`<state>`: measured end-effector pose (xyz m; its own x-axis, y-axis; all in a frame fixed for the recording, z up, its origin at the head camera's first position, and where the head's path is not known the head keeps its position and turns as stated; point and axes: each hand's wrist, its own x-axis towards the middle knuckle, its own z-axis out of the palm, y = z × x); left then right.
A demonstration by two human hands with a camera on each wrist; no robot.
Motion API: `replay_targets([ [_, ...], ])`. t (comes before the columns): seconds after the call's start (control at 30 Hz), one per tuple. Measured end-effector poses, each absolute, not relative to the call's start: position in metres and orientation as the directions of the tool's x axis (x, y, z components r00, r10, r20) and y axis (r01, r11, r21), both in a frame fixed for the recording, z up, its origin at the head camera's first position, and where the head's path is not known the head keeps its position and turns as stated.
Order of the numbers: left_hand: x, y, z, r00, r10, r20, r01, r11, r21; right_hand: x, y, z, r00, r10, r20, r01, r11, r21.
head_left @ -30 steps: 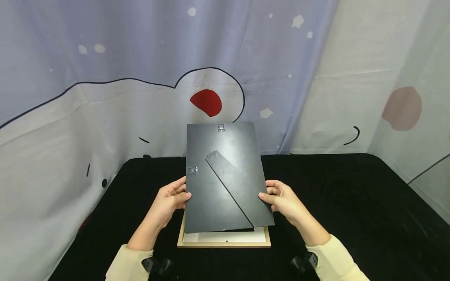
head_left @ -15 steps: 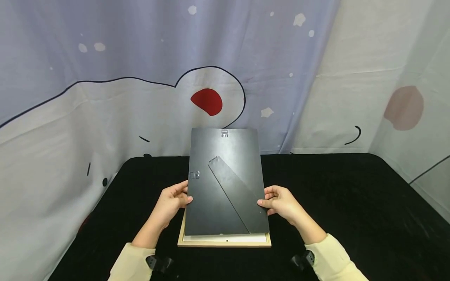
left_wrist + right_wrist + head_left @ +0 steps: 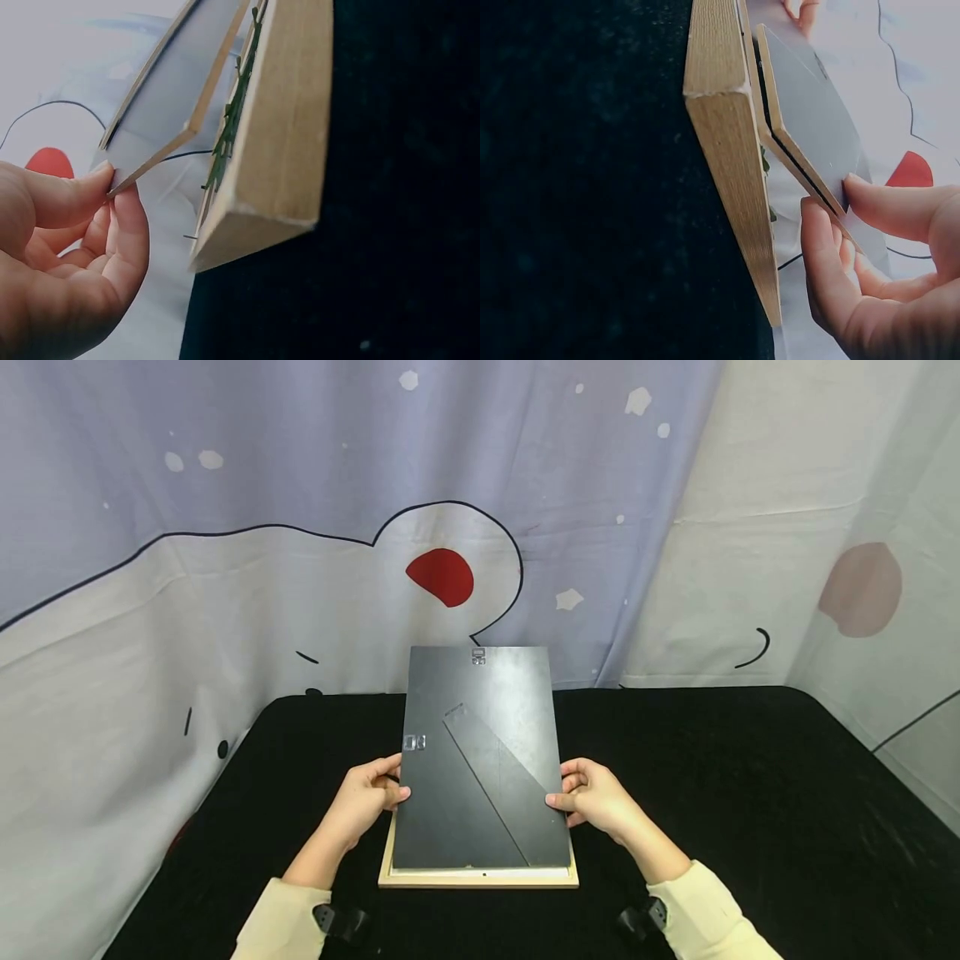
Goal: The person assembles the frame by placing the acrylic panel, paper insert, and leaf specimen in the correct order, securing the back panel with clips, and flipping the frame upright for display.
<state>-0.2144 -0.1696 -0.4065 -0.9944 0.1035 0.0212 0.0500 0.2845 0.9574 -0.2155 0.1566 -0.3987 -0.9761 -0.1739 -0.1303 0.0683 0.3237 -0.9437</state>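
A dark grey picture-frame backboard (image 3: pixel 438 818), with a folded stand leg (image 3: pixel 487 777) and small metal clips, tilts over a light wooden picture frame (image 3: pixel 480 883). Its near edge sits low by the frame's near side; the far end is raised. My left hand (image 3: pixel 366 795) pinches the left edge between thumb and fingers. On the right edge, my right hand (image 3: pixel 597 797) pinches it the same way. Both wrist views show a gap between backboard and frame. Green leafy pieces (image 3: pixel 236 105) show inside the frame in the left wrist view. Most of the frame's inside is hidden.
The frame lies on a black-covered table (image 3: pixel 712 802). Behind it hangs a pale curtain (image 3: pixel 300 602) with printed shapes, which also runs along the left and right sides. A dark wrist camera (image 3: pixel 341 922) is strapped at the left sleeve.
Both hands have lowered the backboard toward the wooden frame and straightened it. Its near edge now covers more of the frame's white inside. The wooden frame has stayed in place.
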Motion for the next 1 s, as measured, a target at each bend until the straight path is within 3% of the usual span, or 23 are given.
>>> replay_targets([
  [1.0, -0.217, -0.1699, -0.4146, -0.994, 0.105, 0.005, 0.04, 0.326, 0.945, -0.2142, 0.1561, -0.4038, -0.967, -0.228, -0.109, 0.025, 0.342, -0.939],
])
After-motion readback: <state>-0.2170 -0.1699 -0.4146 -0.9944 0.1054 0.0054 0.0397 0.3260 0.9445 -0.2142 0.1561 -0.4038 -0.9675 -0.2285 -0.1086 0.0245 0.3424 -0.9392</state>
